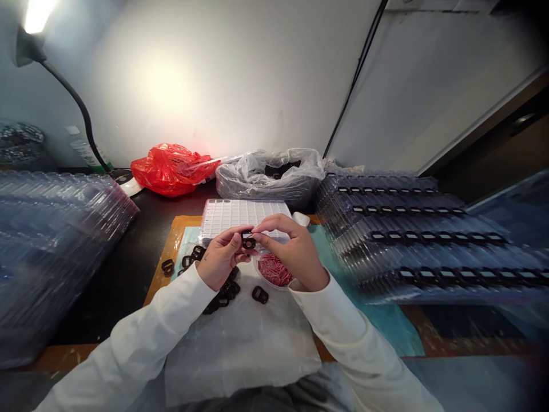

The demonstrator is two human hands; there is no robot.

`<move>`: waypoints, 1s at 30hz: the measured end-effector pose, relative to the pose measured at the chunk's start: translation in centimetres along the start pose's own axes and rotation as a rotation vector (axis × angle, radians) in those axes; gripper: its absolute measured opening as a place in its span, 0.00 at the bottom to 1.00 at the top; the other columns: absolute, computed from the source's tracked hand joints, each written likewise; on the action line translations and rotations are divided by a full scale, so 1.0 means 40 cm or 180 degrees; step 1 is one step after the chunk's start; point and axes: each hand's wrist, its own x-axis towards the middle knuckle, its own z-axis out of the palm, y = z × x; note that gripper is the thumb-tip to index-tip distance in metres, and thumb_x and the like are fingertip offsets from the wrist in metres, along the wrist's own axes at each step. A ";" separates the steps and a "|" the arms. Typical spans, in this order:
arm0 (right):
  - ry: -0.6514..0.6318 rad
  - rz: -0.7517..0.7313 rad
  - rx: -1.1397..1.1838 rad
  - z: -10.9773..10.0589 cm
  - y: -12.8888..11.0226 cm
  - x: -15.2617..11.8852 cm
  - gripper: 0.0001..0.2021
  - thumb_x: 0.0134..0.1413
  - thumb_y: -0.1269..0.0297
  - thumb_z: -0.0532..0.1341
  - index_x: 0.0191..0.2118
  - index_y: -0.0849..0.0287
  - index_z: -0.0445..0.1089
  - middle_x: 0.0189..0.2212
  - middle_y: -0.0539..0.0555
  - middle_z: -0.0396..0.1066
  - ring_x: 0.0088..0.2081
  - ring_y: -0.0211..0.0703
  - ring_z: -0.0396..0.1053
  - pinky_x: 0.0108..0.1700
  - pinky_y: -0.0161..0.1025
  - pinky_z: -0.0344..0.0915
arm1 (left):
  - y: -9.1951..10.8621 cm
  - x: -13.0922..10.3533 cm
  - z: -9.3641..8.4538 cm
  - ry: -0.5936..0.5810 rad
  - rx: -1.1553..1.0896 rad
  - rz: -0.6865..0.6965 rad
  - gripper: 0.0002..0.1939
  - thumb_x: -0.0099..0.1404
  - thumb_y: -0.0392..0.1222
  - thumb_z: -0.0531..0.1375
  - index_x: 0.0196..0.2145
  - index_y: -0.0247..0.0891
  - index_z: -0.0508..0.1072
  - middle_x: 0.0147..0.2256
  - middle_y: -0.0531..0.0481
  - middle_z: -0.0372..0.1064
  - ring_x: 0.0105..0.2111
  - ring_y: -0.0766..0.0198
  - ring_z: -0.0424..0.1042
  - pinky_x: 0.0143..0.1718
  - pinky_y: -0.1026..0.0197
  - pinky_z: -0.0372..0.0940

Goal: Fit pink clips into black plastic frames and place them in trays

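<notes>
Near the centre, my left hand (222, 256) grips a small black plastic piece (248, 243) between thumb and fingers. My right hand (291, 246) pinches at the upper right edge of that piece; whatever its fingertips hold is too small to name. Below my right hand is a round clear dish of small red sticks (273, 270). A loose black piece (259, 294) lies on the pale sheet (244, 355), and a pile of similar pieces (225, 294) is beside and partly under my left hand. Behind both hands stands a white gridded tray (240, 213).
Stacked clear trays (51, 240) fill the left side. More stacks, holding rows of black pieces (429, 237), stand at the right. A red bag (171, 170) and a clear bag of dark pieces (270, 177) sit at the back. A lamp (71, 86) arches at upper left.
</notes>
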 end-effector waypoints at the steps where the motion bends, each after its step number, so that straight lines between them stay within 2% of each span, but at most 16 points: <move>1: -0.0006 -0.0007 -0.0022 0.000 0.001 -0.001 0.01 0.51 0.65 0.66 0.30 0.53 0.75 0.32 0.50 0.73 0.38 0.41 0.70 0.45 0.41 0.66 | 0.000 0.000 0.001 0.0006 -0.0008 0.0005 0.23 0.48 0.52 0.70 0.39 0.36 0.78 0.28 0.49 0.74 0.25 0.68 0.73 0.25 0.69 0.67; 21: -0.0172 -0.0188 -0.0578 -0.001 0.001 -0.003 0.03 0.51 0.67 0.64 0.31 0.53 0.75 0.35 0.50 0.72 0.40 0.41 0.70 0.47 0.42 0.64 | 0.002 -0.002 0.003 0.0177 0.0207 0.0237 0.23 0.44 0.51 0.72 0.36 0.36 0.78 0.28 0.47 0.77 0.26 0.63 0.76 0.24 0.67 0.68; 30: 0.0134 -0.0887 -0.1802 -0.008 0.011 -0.016 0.08 0.58 0.63 0.60 0.38 0.46 0.77 0.37 0.50 0.74 0.39 0.42 0.66 0.47 0.46 0.57 | 0.004 0.000 0.005 0.0179 0.0107 0.0168 0.23 0.45 0.52 0.72 0.36 0.36 0.77 0.26 0.49 0.75 0.24 0.66 0.74 0.23 0.68 0.67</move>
